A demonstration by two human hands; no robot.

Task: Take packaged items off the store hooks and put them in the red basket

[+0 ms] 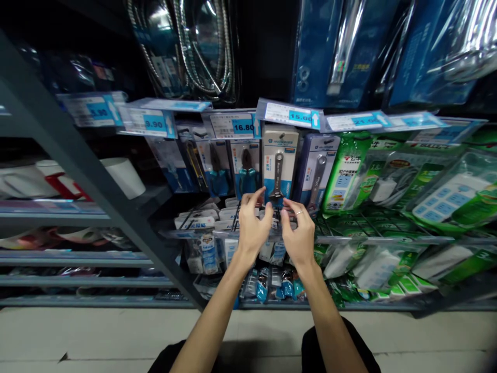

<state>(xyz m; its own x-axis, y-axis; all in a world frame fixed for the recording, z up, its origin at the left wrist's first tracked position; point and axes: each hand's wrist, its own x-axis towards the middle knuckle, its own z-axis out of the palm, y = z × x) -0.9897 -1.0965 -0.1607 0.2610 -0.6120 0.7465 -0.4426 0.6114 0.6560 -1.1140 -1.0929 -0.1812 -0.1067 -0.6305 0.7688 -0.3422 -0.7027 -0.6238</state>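
A carded adjustable wrench hangs upright in front of me, under the 15.00 price tag. At its lower left is my left hand, with thumb and fingers apart. My right hand, a ring on one finger, is at the lower right corner with its fingers spread and slightly bent. Whether the fingertips touch the card is unclear. Another carded wrench hangs just right of it. To the left hang two packs of pliers, the nearer pliers beside my left fingers.
Green power-strip packs hang to the right. Price tags stick out above the packs. A grey shelf post slants on the left, with a white mug behind it. Small bagged goods lie on the bottom shelf.
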